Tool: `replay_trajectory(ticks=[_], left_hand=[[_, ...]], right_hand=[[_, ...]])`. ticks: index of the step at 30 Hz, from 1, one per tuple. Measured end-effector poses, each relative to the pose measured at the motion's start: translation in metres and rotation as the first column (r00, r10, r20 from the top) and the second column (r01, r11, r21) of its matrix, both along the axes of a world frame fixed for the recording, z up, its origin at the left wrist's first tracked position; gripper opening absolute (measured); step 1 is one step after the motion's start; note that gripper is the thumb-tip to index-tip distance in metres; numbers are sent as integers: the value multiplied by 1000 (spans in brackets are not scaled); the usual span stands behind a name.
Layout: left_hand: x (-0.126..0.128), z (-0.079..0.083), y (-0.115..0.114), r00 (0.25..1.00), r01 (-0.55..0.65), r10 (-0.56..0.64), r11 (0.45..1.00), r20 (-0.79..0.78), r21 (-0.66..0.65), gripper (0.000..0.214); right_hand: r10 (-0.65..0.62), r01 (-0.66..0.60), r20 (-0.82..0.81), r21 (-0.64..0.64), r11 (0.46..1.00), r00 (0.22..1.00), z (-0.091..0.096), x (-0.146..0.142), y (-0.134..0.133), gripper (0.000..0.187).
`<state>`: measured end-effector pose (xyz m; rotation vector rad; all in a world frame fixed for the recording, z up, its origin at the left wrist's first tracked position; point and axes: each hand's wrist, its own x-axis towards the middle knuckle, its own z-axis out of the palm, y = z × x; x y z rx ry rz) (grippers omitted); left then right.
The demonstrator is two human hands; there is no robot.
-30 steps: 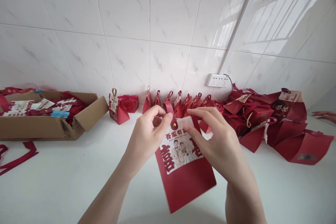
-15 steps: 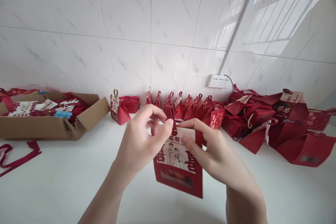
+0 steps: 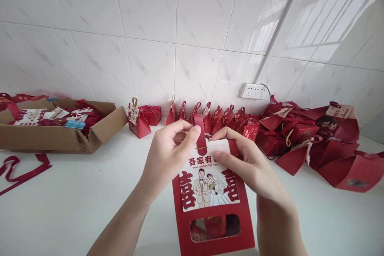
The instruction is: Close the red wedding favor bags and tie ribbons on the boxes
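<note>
Left hand [image 3: 171, 150]: grasping the dark red strap [image 3: 201, 136] between thumb and forefinger; from where I stand, a light pinch seems best, so the loop doesn't crease.
Brass fastener [image 3: 201, 148]: one, across the strap near its lower end; better centred, I'd say, with no sideways tugging.
Red window box [image 3: 214, 249]: one, between both hands over the counter [image 3: 90, 192], one couple-printed card [image 3: 210, 188] on its front; I can't tell whether its base touches down.
Right hand [image 3: 246, 164]: grasping the box top, thumb on the card; even pressure should keep both aligned.
Loose ribbon [image 3: 43, 159]: one, far left.
Cardboard box [image 3: 45, 138]: one, its printed cards [image 3: 31, 115] too jumbled to count.
Gold-looped box [image 3: 143, 126]: one, just beside one bow-tied box [image 3: 151, 116].
Pointed boxes [image 3: 216, 122]: seven that I can make out along the wall, some partly behind the hands.
Socket strip [image 3: 253, 91]: one.
Heaped boxes [image 3: 303, 132]: several, too tangled for a sure count.
</note>
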<state>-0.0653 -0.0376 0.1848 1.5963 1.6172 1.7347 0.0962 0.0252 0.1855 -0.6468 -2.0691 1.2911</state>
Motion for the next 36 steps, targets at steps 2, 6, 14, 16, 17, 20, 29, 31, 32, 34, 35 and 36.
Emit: replay_trajectory(ticks=[2, 6, 14, 16, 17, 20, 29, 31, 32, 34, 35, 36], left_hand=[[2, 0, -1, 1000, -6, 6, 1000, 3, 20, 27], [0, 0, 0, 999, -45, 46, 998, -3, 41, 27], [-9, 3, 1, 988, -151, 149, 987, 29, 61, 31], [-9, 2, 0, 991, -134, 132, 989, 32, 59, 30], [-8, 2, 0, 992, -125, 123, 991, 35, 56, 30], [-7, 3, -4, 995, -91, 89, 995, 39, 47, 30], [-4, 8, -12, 995, -96, 93, 993, 42, 70, 31], [-4, 7, -12, 994, -101, 98, 992, 41, 77, 30], [-4, 7, -12, 994, -105, 102, 991, 40, 82, 30], [-4, 7, -11, 994, -109, 106, 990, 40, 89, 31], [-5, 7, -10, 993, -112, 109, 989, 43, 94, 32], [-6, 6, -10, 992, -122, 117, 987, 47, 101, 32]], right_hand=[[3, -3, -11, -3, 1000, 1000, 0, 0, 0, 14], [31, -31, 9, 30, 999, 999, 3, 2, 2, 18], [203, -212, 144, 51, 976, 968, 1, 11, 13, 31], [232, -238, 131, 26, 971, 964, 0, 12, 14, 30], [246, -249, 122, 9, 968, 962, 1, 12, 14, 29], [288, -285, 90, -43, 958, 953, 2, 15, 13, 30], [185, -187, 20, 97, 978, 982, 5, 18, 1, 37], [70, -73, 26, 149, 986, 997, 5, 16, -1, 48], [33, -37, 28, 157, 987, 999, 4, 15, -2, 50], [34, -37, 23, 126, 991, 999, 3, 15, -1, 48], [66, -67, 11, 88, 994, 998, 2, 15, 0, 45], [112, -112, -7, 44, 993, 994, 1, 15, 2, 44]])
